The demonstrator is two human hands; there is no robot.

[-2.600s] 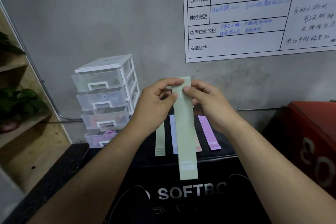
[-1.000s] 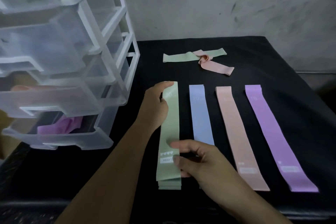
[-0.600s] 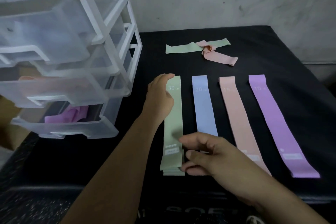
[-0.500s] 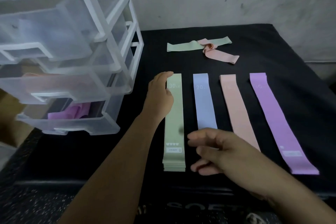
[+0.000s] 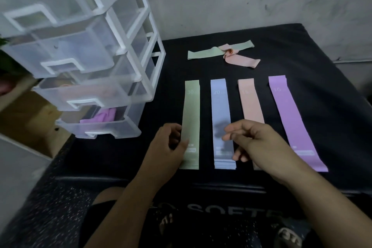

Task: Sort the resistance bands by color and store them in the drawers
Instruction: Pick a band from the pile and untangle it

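Over the black mat (image 5: 302, 56), my left hand (image 5: 167, 147) touches the green bands (image 5: 191, 110) at their near-left edge, grip unclear, while my right hand (image 5: 257, 139) hovers loose and empty; I'd pinch every layer together.

Peach band (image 5: 250, 102), near end behind right hand (image 5: 259, 143)
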